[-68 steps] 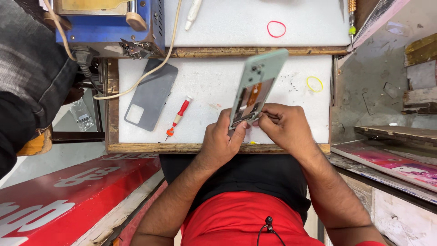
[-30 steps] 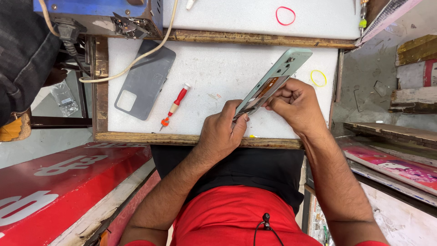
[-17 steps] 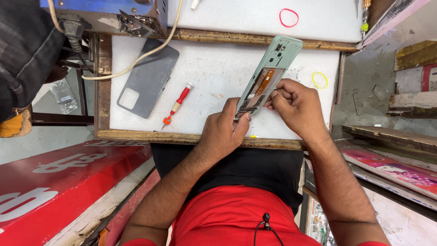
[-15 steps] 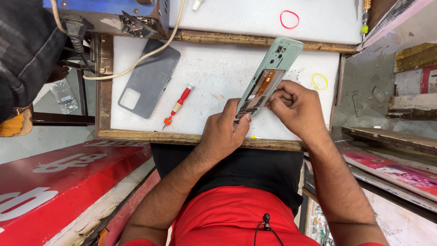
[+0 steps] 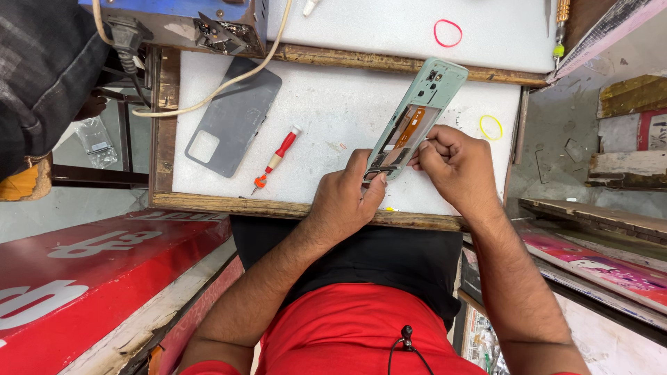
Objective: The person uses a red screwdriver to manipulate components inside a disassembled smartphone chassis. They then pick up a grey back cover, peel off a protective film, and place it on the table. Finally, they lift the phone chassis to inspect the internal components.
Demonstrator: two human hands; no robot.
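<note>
Phone: pale green frame, back cover off, a flat orange ribbon and dark parts showing inside; it is held tilted above the counter, camera end up and away.
Left hand: fingers clamped on the phone's lower end, thumb along its edge.
Right hand: fingers pinched together at the phone's right edge near its middle; whether they hold a small tool I cannot tell.
Counter: white, foam-like, faintly speckled sheet in a worn wooden frame.
Back cover: grey, matt, rounded rectangle with a square cut-out, lying flat at the counter's left, well apart from the phone.
Screwdriver: slim, red handle with a white tip and an orange cap, lying just right of the back cover.
Cable: cream, smooth, curving across the back cover's top.
Rubber bands: a yellow ring just beside the right hand; a red ring farther up on a second white sheet.
Box: blue metal, scuffed, at the top left.
</note>
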